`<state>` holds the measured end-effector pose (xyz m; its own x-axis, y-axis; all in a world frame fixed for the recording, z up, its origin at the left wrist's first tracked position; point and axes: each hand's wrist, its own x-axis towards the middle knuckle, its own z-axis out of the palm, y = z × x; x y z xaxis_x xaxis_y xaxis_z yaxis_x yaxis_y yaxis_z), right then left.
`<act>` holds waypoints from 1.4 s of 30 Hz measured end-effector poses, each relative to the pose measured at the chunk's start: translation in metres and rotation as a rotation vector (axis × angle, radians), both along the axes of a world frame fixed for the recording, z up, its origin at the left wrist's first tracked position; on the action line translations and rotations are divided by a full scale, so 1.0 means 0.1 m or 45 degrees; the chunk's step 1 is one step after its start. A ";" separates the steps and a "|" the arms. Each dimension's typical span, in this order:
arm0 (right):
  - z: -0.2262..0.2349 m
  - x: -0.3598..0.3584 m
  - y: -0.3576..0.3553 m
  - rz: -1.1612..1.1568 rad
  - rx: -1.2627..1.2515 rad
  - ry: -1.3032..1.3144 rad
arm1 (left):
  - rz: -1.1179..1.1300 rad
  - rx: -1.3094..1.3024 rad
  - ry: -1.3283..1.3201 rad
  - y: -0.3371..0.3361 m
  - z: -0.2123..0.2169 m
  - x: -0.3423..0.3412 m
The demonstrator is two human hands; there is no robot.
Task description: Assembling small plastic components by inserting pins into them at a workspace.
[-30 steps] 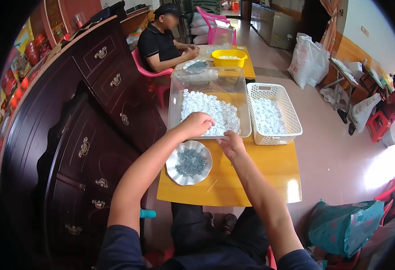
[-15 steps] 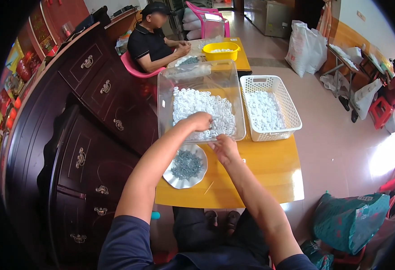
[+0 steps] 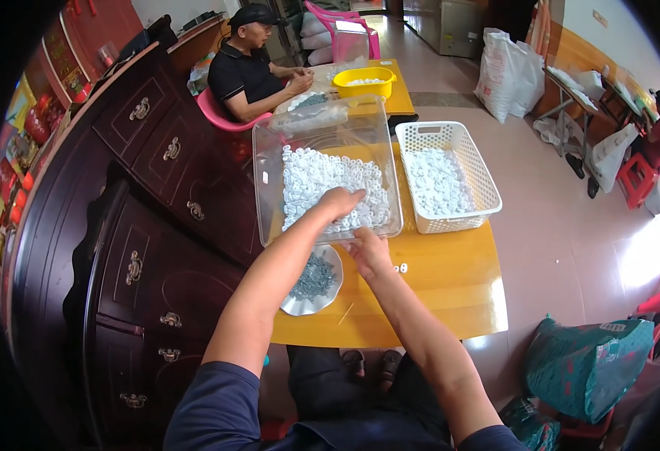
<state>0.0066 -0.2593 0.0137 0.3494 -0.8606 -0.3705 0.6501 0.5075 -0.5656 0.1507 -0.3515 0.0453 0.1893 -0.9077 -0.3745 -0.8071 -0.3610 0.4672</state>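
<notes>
A clear plastic box point(image 3: 266, 203) holds a layer of small white oval plastic pieces with holes point(image 3: 322, 177). My left hand point(image 3: 339, 203) reaches inside, resting on the pieces near the box's near right corner. Its fingers point to the right and look apart, though their undersides are hidden. At the near edge, my right hand point(image 3: 369, 252) grips the box's rim, thumb side up. Partly under that edge stands a white scalloped plate point(image 3: 330, 297) heaped with small grey-blue pieces point(image 3: 311, 278). Two white pieces point(image 3: 401, 268) lie on the table beside my right wrist.
Right of the box stands a white perforated basket point(image 3: 488, 201) of white pieces. A thin stick point(image 3: 346, 313) lies on the yellow table point(image 3: 450, 301). Beyond, another person point(image 3: 243, 79) sits by a yellow basin point(image 3: 364, 83). A dark drawer cabinet point(image 3: 157, 218) flanks the left; a teal bag point(image 3: 589, 368) stands right.
The box has shifted slightly left and toward me, covering more of the plate. My left hand has slid a little right over the pieces. Two loose pieces now show beside my right wrist.
</notes>
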 end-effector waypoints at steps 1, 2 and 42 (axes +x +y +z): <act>0.02 0.02 0.02 -0.005 -0.006 0.014 | 0.003 -0.003 -0.005 0.00 -0.01 0.00; 0.05 0.05 0.04 -0.002 -0.009 0.010 | 0.083 -0.015 0.072 0.00 -0.01 0.00; 0.26 0.24 0.12 0.036 -0.002 0.066 | 0.065 -0.089 0.791 -0.06 -0.26 -0.26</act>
